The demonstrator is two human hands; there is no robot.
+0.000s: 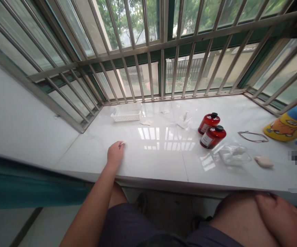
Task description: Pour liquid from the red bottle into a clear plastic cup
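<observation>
Overall, we are recording barred windows [161, 47] spanning the far side and a white tiled ledge [151, 163] running left to right before them. Below its near edge, at right, a bent knee [233, 212] is showing, with the right hand [277, 209] resting on it; whether those fingers are spread or closed up, we are not managing to tell. A yellow and blue container [289, 123] is occupying the ledge's right end. A white basket [126, 116] is sitting far left. Two red bottles [214, 140] with black caps are standing close together right of centre, the nearer partly covering the farther from view. Crumpled clear plastic [233, 156] is lying just on their near side, with a pale block [264, 162] lying to its right. The left hand [115, 155] is hovering at or just over the near left part of the ledge, contact being unclear. Lastly, we are noting its thumb and fingers pinching together on a small white piece [123, 143], which is protruding rightward from the grip.
</observation>
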